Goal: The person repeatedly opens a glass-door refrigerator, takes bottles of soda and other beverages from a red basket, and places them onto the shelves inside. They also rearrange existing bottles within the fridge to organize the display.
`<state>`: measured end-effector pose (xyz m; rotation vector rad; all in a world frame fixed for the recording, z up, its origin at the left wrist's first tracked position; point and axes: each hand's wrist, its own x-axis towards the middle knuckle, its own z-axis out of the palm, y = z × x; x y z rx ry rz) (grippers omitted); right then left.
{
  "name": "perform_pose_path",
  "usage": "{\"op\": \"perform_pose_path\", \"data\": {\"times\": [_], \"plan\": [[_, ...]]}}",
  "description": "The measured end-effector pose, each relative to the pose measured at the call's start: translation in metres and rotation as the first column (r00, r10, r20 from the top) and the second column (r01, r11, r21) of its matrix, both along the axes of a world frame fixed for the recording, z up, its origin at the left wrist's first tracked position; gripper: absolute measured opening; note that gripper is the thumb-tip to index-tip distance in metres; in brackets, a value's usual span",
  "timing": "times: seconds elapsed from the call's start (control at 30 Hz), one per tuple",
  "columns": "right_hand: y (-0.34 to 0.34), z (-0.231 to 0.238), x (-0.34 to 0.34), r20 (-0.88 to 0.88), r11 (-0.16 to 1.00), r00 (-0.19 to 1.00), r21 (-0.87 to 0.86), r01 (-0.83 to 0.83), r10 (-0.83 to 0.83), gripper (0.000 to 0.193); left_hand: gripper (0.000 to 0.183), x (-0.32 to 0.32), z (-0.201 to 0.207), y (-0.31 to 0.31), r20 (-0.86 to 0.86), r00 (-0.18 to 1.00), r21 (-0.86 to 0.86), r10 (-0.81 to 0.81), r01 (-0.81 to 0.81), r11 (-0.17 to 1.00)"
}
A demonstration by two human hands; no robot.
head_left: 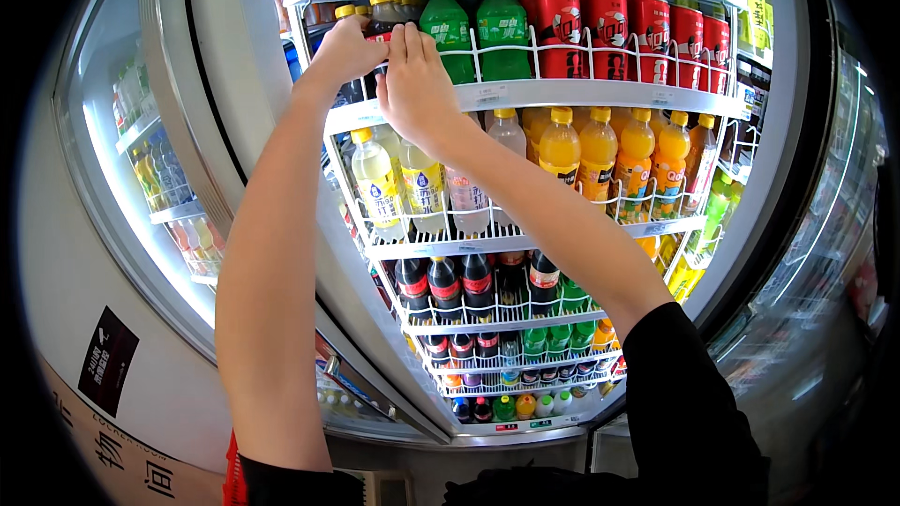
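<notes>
Both my arms reach up to the upper shelf of an open drinks fridge. My left hand (349, 54) is closed at the side of a dark drink bottle (385, 12) with a yellow cap and a bit of red label. My right hand (413, 84) lies against the front of that bottle, fingers stretched out and side by side. My hands hide most of the bottle's lower part. Close by on the right stand green soda bottles (446, 28) with yellow caps. Another yellow-capped bottle (345, 11) shows just behind my left hand.
A white wire rail and shelf edge (562, 94) run below my hands. Red cans (607, 33) fill the shelf's right part. Lower shelves hold pale bottles (375, 183), orange juice bottles (560, 145) and cola bottles (444, 281). A door frame (202, 84) stands at the left.
</notes>
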<state>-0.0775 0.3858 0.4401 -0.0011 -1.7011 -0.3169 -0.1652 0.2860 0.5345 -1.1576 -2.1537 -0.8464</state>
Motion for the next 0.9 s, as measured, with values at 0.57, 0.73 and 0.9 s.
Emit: {"op": "perform_pose_path", "data": {"times": [0.57,0.73,0.9], "plan": [[-0.005,-0.089,0.031,0.088,0.710,0.722,0.137,-0.691,0.686,0.058,0.042,0.094,-0.159,-0.036,-0.062,0.997,0.558,0.056,-0.012,0.830],[-0.017,-0.107,0.005,0.300,0.664,0.622,-0.057,-0.745,0.724,0.049,0.042,0.110,-0.252,-0.020,0.196,0.967,0.800,-0.162,-0.062,0.597],[-0.030,-0.094,-0.032,0.146,0.834,0.822,-0.159,-0.529,0.550,0.055,0.053,0.104,-0.308,-0.017,0.406,0.885,0.767,-0.229,-0.194,0.611]]}}
